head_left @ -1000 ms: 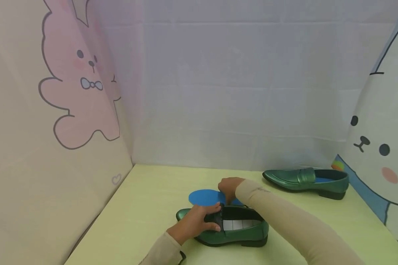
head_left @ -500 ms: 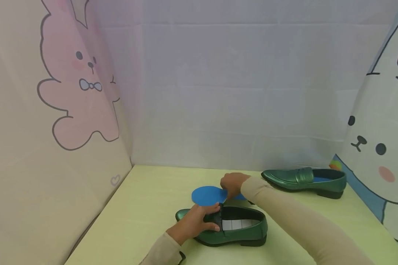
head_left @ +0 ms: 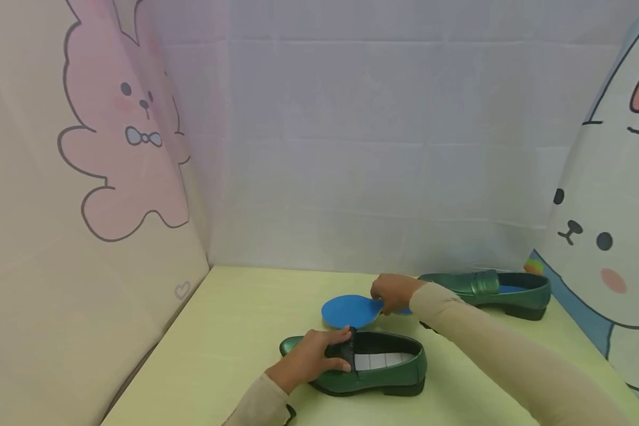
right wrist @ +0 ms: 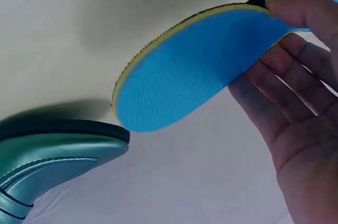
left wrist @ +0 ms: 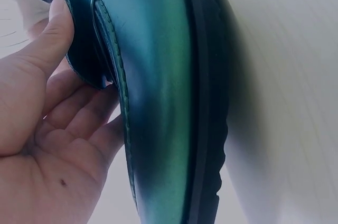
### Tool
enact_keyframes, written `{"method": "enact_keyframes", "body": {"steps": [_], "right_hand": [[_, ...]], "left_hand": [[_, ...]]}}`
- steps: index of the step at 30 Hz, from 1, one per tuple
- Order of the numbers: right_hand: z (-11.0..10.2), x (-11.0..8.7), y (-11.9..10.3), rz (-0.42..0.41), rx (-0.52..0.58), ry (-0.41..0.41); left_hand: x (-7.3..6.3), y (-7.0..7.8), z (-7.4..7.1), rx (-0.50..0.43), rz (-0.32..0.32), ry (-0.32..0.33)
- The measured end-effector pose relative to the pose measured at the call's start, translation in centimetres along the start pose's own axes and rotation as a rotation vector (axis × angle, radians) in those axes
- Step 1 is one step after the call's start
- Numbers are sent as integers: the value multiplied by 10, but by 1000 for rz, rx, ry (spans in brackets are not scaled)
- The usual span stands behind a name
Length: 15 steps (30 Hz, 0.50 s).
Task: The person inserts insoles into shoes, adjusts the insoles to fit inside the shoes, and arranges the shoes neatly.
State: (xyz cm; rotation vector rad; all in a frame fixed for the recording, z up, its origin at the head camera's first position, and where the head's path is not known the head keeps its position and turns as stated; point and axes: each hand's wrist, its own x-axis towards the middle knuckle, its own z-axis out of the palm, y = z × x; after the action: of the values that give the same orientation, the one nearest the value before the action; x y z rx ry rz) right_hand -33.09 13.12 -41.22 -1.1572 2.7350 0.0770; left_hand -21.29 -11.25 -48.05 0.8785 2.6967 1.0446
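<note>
A green loafer (head_left: 373,378) stands on the table in front, toe to the left, its white-lined inside showing. My left hand (head_left: 311,358) grips it at the strap across the top. In the left wrist view, the thumb presses on the dark strap (left wrist: 84,39) while the fingers curl behind. Behind the loafer, my right hand (head_left: 396,291) pinches a blue insole (head_left: 351,310) around its narrow middle. The right wrist view shows the insole's ribbed blue top and yellow edge, with the thumb on the near rim and the fingers beneath; its rounded broad end points left.
A second green loafer (head_left: 532,299), with blue inside, stands at the back right, partly behind the right arm. Pale yellow table (head_left: 234,331) extends to the left. White cloth (head_left: 319,148) hangs behind, with printed rabbits on the side cloths.
My right hand has moved right and slightly back with the insole, away from the near loafer. My left hand has kept its grip on the loafer.
</note>
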Motion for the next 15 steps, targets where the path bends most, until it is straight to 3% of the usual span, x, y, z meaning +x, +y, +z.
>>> {"method": "enact_keyframes", "body": {"steps": [6,15], "right_hand": [[-2,-15,7,-2,0,42],[-24,-45,17,18,31,57]], "left_hand": [[1,-3,1,19,15,1],[0,-1,-1,22,26,9]]}}
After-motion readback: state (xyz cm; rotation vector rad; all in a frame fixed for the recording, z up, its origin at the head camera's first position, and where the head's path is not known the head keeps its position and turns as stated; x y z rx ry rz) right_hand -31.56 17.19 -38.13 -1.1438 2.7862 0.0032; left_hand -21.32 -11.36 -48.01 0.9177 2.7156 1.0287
